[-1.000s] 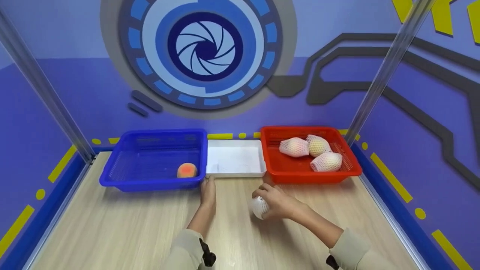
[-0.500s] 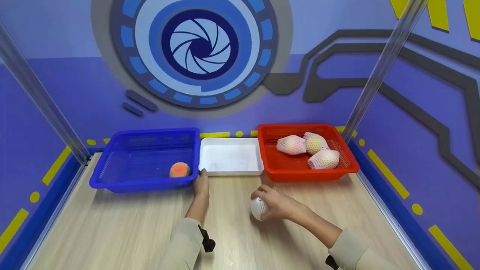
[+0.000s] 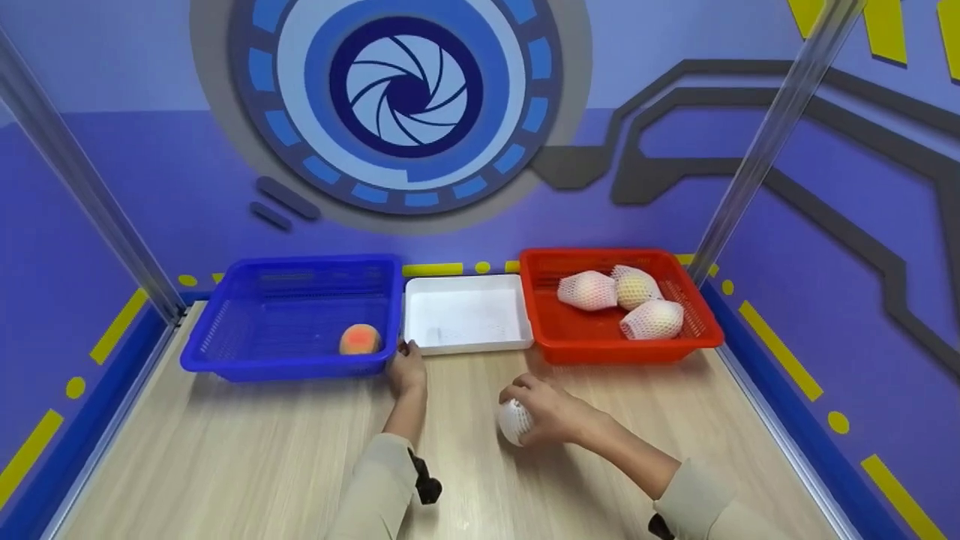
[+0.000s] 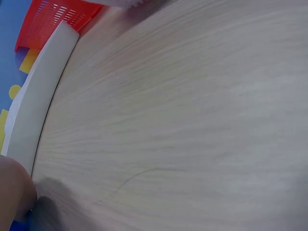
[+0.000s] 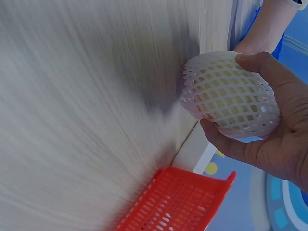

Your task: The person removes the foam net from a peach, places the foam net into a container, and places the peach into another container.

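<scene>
My right hand (image 3: 551,411) grips a peach in a white foam net (image 3: 515,421) low over the table. In the right wrist view, the thumb and a finger sit on either side of the netted peach (image 5: 231,94); pale yellow with an orange patch shows through the mesh. My left hand (image 3: 408,372) touches the front right corner of the blue basket (image 3: 292,369), beside the white tray (image 3: 469,348). Its other fingers are hidden, and only one digit (image 4: 14,192) shows in the left wrist view. Inside the blue basket lies a bare peach (image 3: 360,340).
The red basket (image 3: 630,354), at the back right, holds three netted fruits (image 3: 589,291). Between the two baskets stands the white tray, close to both. The wooden table (image 3: 247,450) is bounded by walls at the back and sides, with metal posts (image 3: 772,142) in the corners.
The blue basket's right side has shifted slightly left, and the left hand has moved with it. The right hand keeps holding the netted peach in nearly the same place. The head view has tilted a little.
</scene>
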`<state>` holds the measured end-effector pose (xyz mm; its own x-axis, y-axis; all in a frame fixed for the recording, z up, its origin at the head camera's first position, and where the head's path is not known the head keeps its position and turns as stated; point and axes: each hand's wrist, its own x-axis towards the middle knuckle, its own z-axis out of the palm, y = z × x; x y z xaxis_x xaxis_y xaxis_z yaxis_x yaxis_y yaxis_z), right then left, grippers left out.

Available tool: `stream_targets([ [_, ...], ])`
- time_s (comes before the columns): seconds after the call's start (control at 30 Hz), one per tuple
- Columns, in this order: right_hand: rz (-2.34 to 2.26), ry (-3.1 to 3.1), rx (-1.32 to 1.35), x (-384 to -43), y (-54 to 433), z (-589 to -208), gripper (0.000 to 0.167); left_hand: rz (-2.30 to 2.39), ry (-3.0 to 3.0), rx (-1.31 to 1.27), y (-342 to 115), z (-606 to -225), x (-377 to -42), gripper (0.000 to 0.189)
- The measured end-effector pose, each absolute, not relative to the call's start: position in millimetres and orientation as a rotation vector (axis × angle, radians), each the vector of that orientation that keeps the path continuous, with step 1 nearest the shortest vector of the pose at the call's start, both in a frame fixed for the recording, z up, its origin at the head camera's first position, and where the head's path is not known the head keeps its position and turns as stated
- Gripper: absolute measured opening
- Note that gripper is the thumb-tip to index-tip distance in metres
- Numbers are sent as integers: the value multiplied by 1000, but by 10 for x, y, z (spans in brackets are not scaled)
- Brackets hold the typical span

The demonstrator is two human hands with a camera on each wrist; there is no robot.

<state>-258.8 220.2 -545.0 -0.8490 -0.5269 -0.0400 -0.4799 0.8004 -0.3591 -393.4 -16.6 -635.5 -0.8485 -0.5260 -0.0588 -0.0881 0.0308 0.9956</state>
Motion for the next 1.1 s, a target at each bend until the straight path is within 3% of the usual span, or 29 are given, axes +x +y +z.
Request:
stream_targets([
  [0.57, -520, 2808, -773, -2585, 2052, -5503, 56, -1885, -1928, 637, -241, -6333, -3687, 32],
  [1.1, -482, 2808, -729, -2683, 1989, -5502, 53, -1810, -2085, 631, -314, -6371, -3689, 32],
])
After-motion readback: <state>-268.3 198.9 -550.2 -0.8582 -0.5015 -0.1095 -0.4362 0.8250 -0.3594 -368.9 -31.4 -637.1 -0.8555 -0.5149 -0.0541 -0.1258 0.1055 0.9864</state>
